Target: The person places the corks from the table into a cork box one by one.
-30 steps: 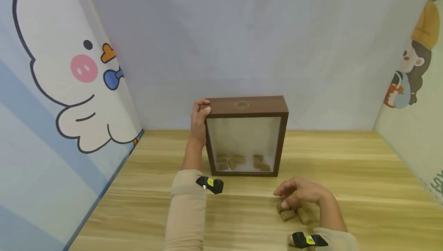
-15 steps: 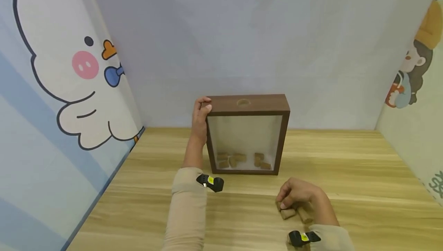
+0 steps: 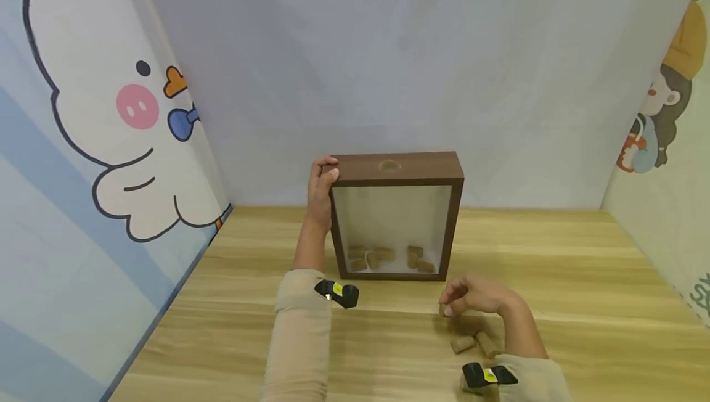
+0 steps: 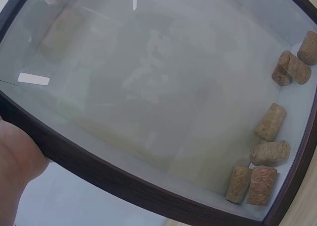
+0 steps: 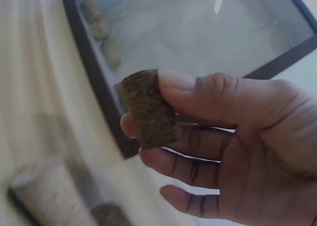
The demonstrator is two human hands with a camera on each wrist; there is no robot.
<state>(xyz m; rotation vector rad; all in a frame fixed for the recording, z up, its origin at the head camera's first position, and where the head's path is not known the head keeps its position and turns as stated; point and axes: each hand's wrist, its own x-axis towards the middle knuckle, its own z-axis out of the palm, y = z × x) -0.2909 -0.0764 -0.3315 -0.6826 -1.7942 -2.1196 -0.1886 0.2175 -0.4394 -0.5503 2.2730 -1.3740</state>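
A dark brown wooden frame box (image 3: pixel 398 168) with a clear front and a round hole in its top stands upright on the table. Several corks (image 4: pixel 270 122) lie inside along its bottom. My left hand (image 3: pixel 320 195) grips the box's upper left corner, thumb in front. Between thumb and fingers, my right hand (image 3: pixel 478 294) pinches one cork (image 5: pixel 149 108), held a little above the table to the right of the box's lower edge. Below that hand, two loose corks (image 3: pixel 463 344) lie on the table, and another cork (image 3: pixel 471 383) is partly hidden by the right wrist strap.
The wood-grain table (image 3: pixel 582 278) extends around the box. A pale cloth backdrop (image 3: pixel 388 69) rises behind it, with cartoon-printed panels at the left (image 3: pixel 100 112) and right (image 3: pixel 660 161).
My right hand has reached down to the loose corks, taken one and lifted it slightly away toward the box. The left hand stays on the box corner.
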